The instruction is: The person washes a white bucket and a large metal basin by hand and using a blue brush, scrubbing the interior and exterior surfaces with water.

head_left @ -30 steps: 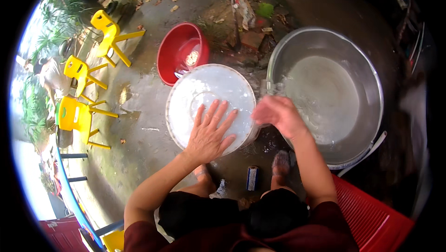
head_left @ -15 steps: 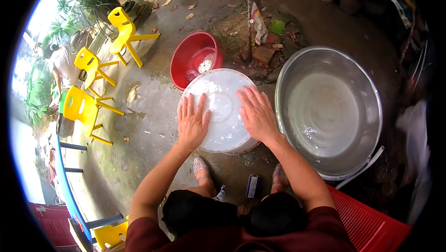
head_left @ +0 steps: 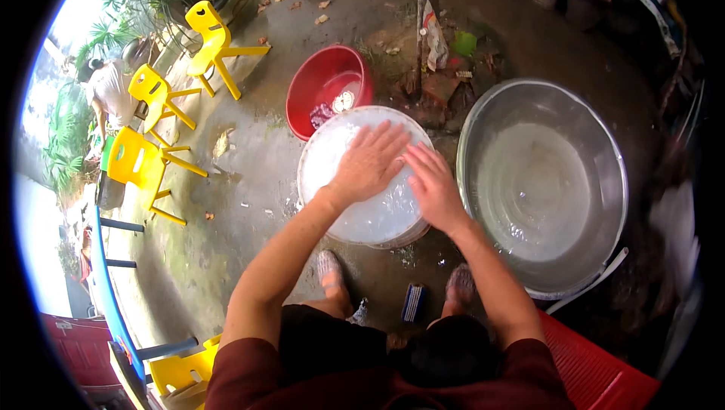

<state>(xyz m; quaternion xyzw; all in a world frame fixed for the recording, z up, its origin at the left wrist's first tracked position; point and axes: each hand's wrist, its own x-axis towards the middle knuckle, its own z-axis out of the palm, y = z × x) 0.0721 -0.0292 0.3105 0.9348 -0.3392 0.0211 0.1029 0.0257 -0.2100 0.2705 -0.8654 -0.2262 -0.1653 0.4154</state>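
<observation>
Between my feet stands a white plastic bucket with a round, wet, translucent white top; I cannot tell whether that is a lid or an upturned base. My left hand lies flat across the middle of it, fingers stretched to the upper right. My right hand rests at its right edge, fingers extended and their tips close beside the left hand's fingers. Neither hand holds anything. Just beyond the bucket sits a red basin with a dark reddish item and a white patterned piece inside.
A large metal tub with shallow water stands on the right. Yellow chairs and a blue-edged table line the left. Near my feet lies a blue striped brush-like block. A thin trunk rises ahead. Another person bends at far left.
My left hand has slid right and away from me, from the left side of the white top to its middle. The right hand remains at the right side. The view has shifted slightly.
</observation>
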